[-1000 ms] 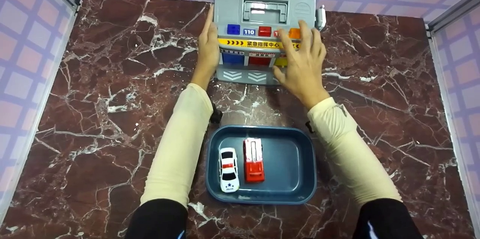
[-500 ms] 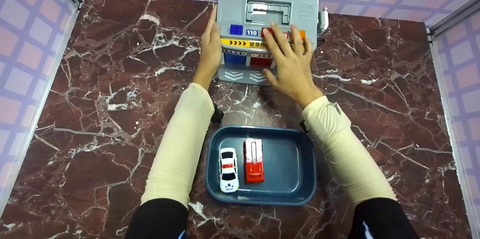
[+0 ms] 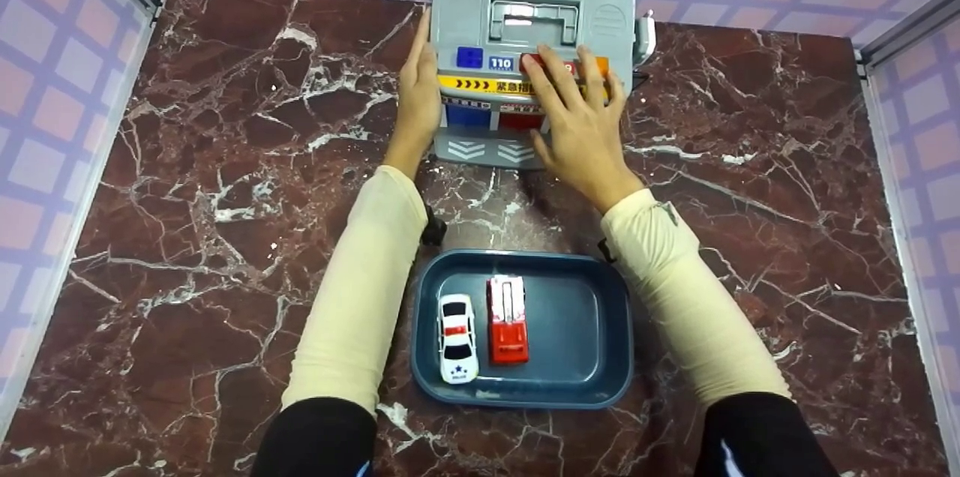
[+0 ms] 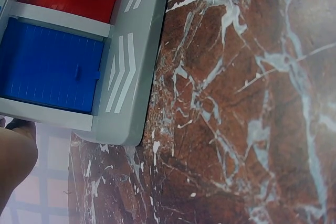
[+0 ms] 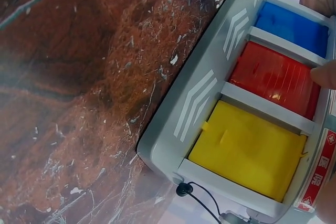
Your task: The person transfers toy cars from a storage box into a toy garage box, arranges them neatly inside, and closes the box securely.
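1. We find the grey toy garage (image 3: 459, 16) at the far side of the marbled counter (image 3: 225, 252), its front ramp (image 3: 487, 152) facing the person.
2. The left hand (image 3: 420, 98) lies along the garage's left side, its fingers straight and together.
3. The right hand (image 3: 583, 128) spreads its fingers wide over the front top edge; the index fingertip is at the red button (image 3: 534, 56), while another finger lies by the orange button (image 3: 602, 64). How hard they press, we cannot tell.
4. From the wrists we see the blue door (image 4: 52, 66), red door (image 5: 275, 80) and yellow door (image 5: 249, 150) side by side, all closed.
5. Nearer the person, we see a dark blue tray (image 3: 630, 334) holding a white police car (image 3: 456, 368) and, just beside it, a red-and-white truck (image 3: 510, 342).
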Action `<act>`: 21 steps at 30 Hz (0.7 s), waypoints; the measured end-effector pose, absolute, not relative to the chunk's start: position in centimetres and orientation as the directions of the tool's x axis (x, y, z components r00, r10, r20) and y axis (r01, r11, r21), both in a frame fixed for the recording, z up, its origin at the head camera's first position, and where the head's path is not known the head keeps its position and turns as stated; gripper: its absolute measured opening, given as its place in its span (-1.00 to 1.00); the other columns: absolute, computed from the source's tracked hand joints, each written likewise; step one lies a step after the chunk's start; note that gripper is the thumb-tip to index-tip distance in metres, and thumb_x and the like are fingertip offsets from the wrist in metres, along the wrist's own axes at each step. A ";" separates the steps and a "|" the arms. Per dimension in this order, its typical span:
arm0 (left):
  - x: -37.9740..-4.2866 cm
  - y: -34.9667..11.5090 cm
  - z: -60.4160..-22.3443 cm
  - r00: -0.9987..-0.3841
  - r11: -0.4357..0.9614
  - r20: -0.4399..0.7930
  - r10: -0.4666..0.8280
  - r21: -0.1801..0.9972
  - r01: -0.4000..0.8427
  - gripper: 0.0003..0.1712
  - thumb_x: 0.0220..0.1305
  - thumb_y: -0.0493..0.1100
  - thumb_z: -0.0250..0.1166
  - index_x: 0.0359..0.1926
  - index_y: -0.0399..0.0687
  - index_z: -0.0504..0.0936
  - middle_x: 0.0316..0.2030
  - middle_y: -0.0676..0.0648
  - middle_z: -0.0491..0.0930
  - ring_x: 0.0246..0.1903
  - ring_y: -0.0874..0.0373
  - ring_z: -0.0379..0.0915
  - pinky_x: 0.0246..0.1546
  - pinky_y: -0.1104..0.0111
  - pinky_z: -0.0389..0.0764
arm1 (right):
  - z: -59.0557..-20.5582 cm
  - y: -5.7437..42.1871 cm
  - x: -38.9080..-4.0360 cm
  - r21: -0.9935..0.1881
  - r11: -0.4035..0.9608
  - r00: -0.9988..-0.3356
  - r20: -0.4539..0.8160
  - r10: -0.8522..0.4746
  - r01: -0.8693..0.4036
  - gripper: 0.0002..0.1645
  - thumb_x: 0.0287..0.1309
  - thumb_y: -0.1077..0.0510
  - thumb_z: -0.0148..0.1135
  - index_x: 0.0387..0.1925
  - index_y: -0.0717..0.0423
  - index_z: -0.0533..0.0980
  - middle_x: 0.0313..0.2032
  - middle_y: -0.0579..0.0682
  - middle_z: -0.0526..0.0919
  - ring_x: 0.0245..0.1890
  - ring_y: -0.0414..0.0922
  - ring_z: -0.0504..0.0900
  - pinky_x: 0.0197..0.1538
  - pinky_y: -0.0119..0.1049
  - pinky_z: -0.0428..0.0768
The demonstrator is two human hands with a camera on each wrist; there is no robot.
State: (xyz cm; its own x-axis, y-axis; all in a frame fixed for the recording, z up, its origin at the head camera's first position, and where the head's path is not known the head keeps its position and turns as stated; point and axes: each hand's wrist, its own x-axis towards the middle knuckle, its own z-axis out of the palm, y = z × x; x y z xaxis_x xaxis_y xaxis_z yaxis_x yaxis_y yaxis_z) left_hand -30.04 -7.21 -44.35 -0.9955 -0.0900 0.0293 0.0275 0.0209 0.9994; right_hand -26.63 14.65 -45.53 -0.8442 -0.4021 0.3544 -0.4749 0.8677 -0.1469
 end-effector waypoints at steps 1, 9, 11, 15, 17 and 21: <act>-30.0 -7.2 -44.3 -0.995 0.022 0.031 -0.091 0.999 0.030 -0.42 0.64 -0.19 -0.30 0.59 0.04 -0.01 0.57 0.04 0.01 0.48 0.31 0.04 0.40 0.68 0.05 | -45.5 14.6 -26.7 -0.147 0.868 -0.844 0.359 -0.400 -0.474 0.07 0.14 0.01 0.38 0.58 -0.18 0.03 0.57 -0.10 0.07 0.54 0.19 -0.08 0.45 0.33 -0.11; -30.0 -7.2 -44.2 -0.995 0.031 0.043 -0.093 0.999 0.041 -0.42 0.64 -0.20 -0.30 0.59 0.02 -0.01 0.58 0.02 -0.02 0.49 0.30 0.01 0.40 0.68 0.02 | -45.4 14.6 -26.7 -0.150 0.868 -0.837 0.382 -0.391 -0.474 -0.05 0.22 0.00 0.29 0.57 -0.20 0.08 0.55 -0.10 0.13 0.53 0.19 -0.04 0.44 0.32 -0.09; -30.1 -7.1 -44.2 -0.995 0.033 0.040 -0.092 0.999 0.037 -0.42 0.64 -0.20 -0.31 0.59 0.03 -0.02 0.58 0.02 -0.03 0.50 0.29 -0.01 0.41 0.68 0.00 | -45.4 14.6 -26.7 -0.148 0.869 -0.837 0.386 -0.388 -0.472 -0.03 0.20 0.00 0.31 0.56 -0.20 0.09 0.54 -0.10 0.14 0.53 0.19 -0.04 0.43 0.32 -0.07; -30.4 -7.2 -44.4 -0.995 0.037 0.025 -0.099 0.999 0.022 -0.42 0.64 -0.18 -0.31 0.60 0.08 -0.01 0.58 0.05 -0.03 0.50 0.30 0.00 0.40 0.68 0.01 | -45.4 14.6 -26.7 -0.148 0.869 -0.838 0.382 -0.390 -0.472 -0.02 0.19 0.01 0.32 0.56 -0.21 0.09 0.54 -0.10 0.15 0.53 0.19 -0.05 0.42 0.33 -0.06; -30.4 -7.2 -44.6 -0.995 0.036 0.027 -0.101 0.999 0.023 -0.42 0.64 -0.18 -0.31 0.59 0.07 -0.01 0.58 0.05 -0.01 0.49 0.31 0.02 0.40 0.69 0.03 | -45.4 14.6 -26.7 -0.156 0.866 -0.841 0.372 -0.394 -0.475 -0.02 0.20 0.00 0.31 0.57 -0.21 0.08 0.55 -0.10 0.13 0.53 0.18 -0.06 0.43 0.32 -0.08; -30.3 -7.3 -44.7 -0.995 0.011 0.026 -0.097 1.000 0.026 -0.42 0.64 -0.18 -0.29 0.59 0.06 -0.01 0.57 0.04 0.04 0.40 0.23 0.25 0.36 0.67 0.16 | -45.1 14.8 -26.6 -0.176 0.860 -0.853 0.324 -0.409 -0.479 -0.05 0.27 -0.05 0.26 0.58 -0.20 0.04 0.57 -0.10 0.06 0.55 0.18 -0.11 0.47 0.31 -0.14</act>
State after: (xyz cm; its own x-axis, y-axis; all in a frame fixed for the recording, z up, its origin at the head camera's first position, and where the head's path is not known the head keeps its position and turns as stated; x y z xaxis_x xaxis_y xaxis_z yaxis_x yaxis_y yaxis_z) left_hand -30.33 -7.31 -44.70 -0.9949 -0.0972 0.0265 0.0255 0.0111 0.9996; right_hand -26.56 14.81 -45.11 -0.8528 -0.4093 0.3243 -0.4794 0.8598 -0.1756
